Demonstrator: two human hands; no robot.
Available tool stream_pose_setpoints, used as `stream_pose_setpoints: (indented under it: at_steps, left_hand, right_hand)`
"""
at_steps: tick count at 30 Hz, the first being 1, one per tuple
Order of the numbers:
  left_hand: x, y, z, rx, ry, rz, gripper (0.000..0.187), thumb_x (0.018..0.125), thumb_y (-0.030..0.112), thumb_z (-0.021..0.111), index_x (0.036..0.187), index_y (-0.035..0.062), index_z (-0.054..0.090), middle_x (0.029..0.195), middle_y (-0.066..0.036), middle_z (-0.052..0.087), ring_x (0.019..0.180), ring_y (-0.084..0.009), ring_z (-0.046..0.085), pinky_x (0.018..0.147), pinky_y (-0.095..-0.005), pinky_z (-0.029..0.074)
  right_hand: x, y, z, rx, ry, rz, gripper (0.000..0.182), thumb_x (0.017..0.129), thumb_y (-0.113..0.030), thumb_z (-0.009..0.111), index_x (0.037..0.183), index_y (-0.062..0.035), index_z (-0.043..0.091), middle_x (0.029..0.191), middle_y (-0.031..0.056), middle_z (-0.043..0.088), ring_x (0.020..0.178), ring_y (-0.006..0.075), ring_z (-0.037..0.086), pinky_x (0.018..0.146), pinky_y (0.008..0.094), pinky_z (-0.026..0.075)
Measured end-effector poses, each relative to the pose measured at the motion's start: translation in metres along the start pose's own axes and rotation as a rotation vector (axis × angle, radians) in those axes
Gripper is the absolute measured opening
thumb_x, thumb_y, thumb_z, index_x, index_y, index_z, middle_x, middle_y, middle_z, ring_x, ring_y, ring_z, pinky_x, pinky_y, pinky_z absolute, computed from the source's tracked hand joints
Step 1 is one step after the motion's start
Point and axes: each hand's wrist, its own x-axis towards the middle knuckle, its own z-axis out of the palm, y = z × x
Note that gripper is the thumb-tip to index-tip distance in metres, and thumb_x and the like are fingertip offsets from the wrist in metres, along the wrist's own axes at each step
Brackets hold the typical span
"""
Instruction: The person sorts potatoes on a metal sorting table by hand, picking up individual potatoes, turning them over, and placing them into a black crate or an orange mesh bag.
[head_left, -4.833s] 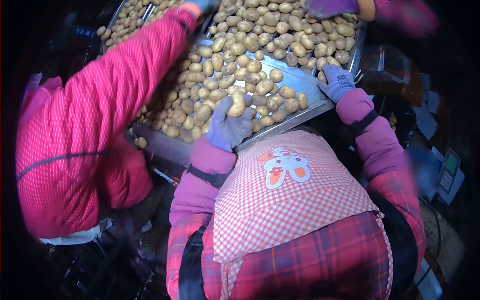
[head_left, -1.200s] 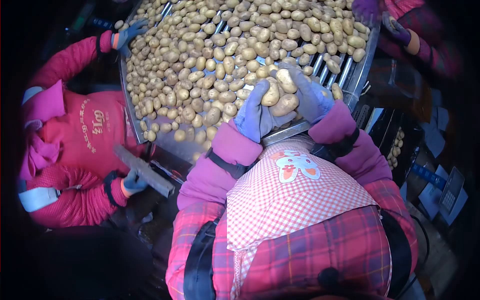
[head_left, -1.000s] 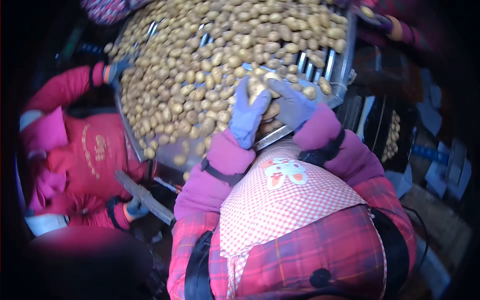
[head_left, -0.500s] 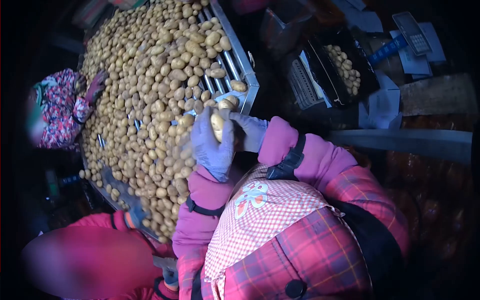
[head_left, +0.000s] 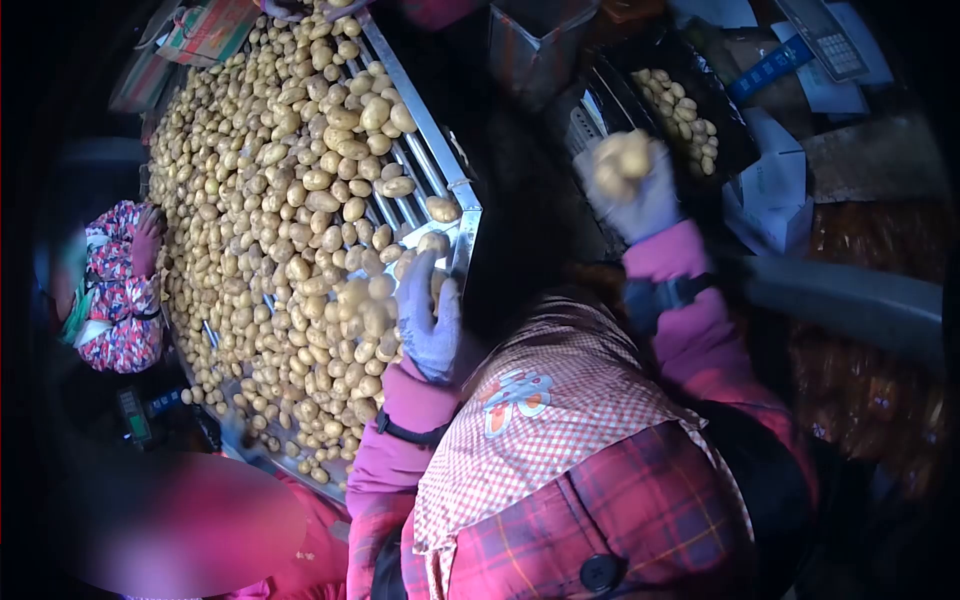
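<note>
A long metal sorting table (head_left: 466,205) runs from the top centre of the frame down to the lower left, its roller bars showing near the right rim, and it is heaped with small yellow potatoes (head_left: 290,210). To the right of it, across a dark gap, a black crate (head_left: 735,130) sits in the upper right, already holding a layer of potatoes.

The right hand (head_left: 635,185), gloved in pale grey-blue, is lifted in the upper middle-right, its fingers curled shut around a small clutch of potatoes (head_left: 622,158); the picture is blurred there, so the count is unclear. That handful lies just left of and below the crate, apart from it and nothing showing between them, so the crate lies up and to the right of the fingers. The right hand is by far the nearer one to it.

The left hand (head_left: 428,315), in the same kind of glove, rests at the table's near rim in the centre, fingers spread and flat against the potatoes, gripping nothing that I can see.

At the left edge another person's patterned sleeve (head_left: 115,290) reaches toward the pile. A scale (head_left: 830,40) and papers (head_left: 775,190) lie in the upper right.
</note>
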Motion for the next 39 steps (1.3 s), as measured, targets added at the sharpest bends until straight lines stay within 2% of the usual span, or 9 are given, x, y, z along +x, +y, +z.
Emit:
stream_pose_setpoints:
  at_steps: [1,5,6,9,12,15,20,31,39]
  left_hand:
    - [-0.005,-0.006,0.0,-0.065,0.057,-0.041,0.037,0.095,0.007,0.051,0.131,-0.0013,0.049,0.13,-0.021,0.052,0.12,-0.0325,0.052,0.103,-0.039,0.041]
    - [-0.033,-0.017,-0.017,-0.259,0.156,-0.353,0.032,0.097,0.01,0.05,0.126,-0.0028,0.055,0.125,-0.017,0.057,0.118,-0.0269,0.053,0.102,-0.0361,0.041]
    - [-0.044,-0.029,-0.021,-0.149,0.154,-0.335,0.032,0.098,0.01,0.049,0.127,-0.0027,0.055,0.125,-0.016,0.057,0.118,-0.0261,0.053,0.102,-0.0359,0.041]
    - [-0.07,-0.034,-0.038,-0.148,0.253,-0.477,0.032,0.099,0.012,0.05,0.127,-0.0028,0.055,0.125,-0.016,0.058,0.115,-0.0246,0.055,0.101,-0.0358,0.042]
    - [-0.116,-0.061,-0.038,0.002,0.403,-0.57,0.033,0.098,0.016,0.052,0.125,-0.0029,0.057,0.124,-0.017,0.059,0.113,-0.026,0.056,0.099,-0.0369,0.043]
    - [-0.138,-0.049,-0.054,0.302,0.358,-0.623,0.038,0.094,0.019,0.058,0.125,-0.0039,0.056,0.12,-0.022,0.059,0.112,-0.034,0.057,0.1,-0.0419,0.043]
    - [-0.141,-0.049,-0.043,0.462,0.353,-0.567,0.067,0.079,0.03,0.067,0.132,-0.0055,0.047,0.129,-0.03,0.051,0.121,-0.0466,0.048,0.104,-0.0527,0.037]
    - [-0.194,-0.098,-0.075,0.548,0.219,-0.918,0.059,0.079,0.057,0.057,0.123,0.0177,0.059,0.132,-0.012,0.051,0.124,-0.0393,0.04,0.104,-0.06,0.023]
    - [-0.257,-0.111,-0.14,0.889,0.46,-0.956,0.04,0.079,0.034,0.062,0.113,0.012,0.064,0.111,-0.017,0.057,0.101,-0.0348,0.056,0.081,-0.0495,0.045]
  right_hand:
    - [0.015,-0.04,-0.048,-0.019,-0.384,0.041,0.046,0.094,-0.048,0.055,0.115,-0.008,0.055,0.112,0.0123,0.06,0.104,0.0279,0.06,0.076,0.0341,0.053]
    - [0.028,-0.145,-0.159,0.146,0.598,-0.407,0.058,0.088,-0.031,0.063,0.131,0.0033,0.044,0.138,0.018,0.047,0.123,0.0326,0.05,0.102,0.0438,0.048]
    - [0.04,-0.126,-0.099,0.152,0.8,-0.42,0.043,0.094,-0.031,0.059,0.12,0.002,0.049,0.132,0.019,0.053,0.125,0.0295,0.048,0.098,0.0419,0.048]
    - [0.056,-0.092,-0.096,-0.164,0.806,-0.178,0.045,0.095,-0.031,0.057,0.124,0.0017,0.047,0.134,0.0189,0.051,0.129,0.0338,0.045,0.101,0.0452,0.047]
    - [0.088,-0.042,-0.118,-0.43,0.508,0.075,0.039,0.099,-0.032,0.05,0.124,-0.0023,0.05,0.127,0.0225,0.055,0.117,0.0378,0.055,0.096,0.0445,0.049]
    - [0.135,0.042,-0.05,-1.085,0.389,-0.133,0.03,0.098,-0.021,0.052,0.12,-0.0036,0.062,0.116,0.0129,0.065,0.111,0.0243,0.06,0.099,0.0322,0.044]
    - [0.147,0.141,0.016,-2.116,-0.405,-0.513,0.033,0.091,-0.021,0.062,0.119,-0.0023,0.062,0.118,0.0169,0.063,0.112,0.0323,0.058,0.103,0.0401,0.041]
    - [0.135,0.201,0.036,-2.511,-0.787,-0.152,0.03,0.091,-0.035,0.056,0.1,-0.0109,0.071,0.093,0.0122,0.069,0.089,0.0336,0.064,0.083,0.0451,0.046]
    - [0.129,0.202,0.045,-2.569,-0.71,-0.136,0.028,0.091,-0.037,0.056,0.099,-0.0154,0.071,0.094,0.012,0.069,0.087,0.0341,0.064,0.081,0.0451,0.047]
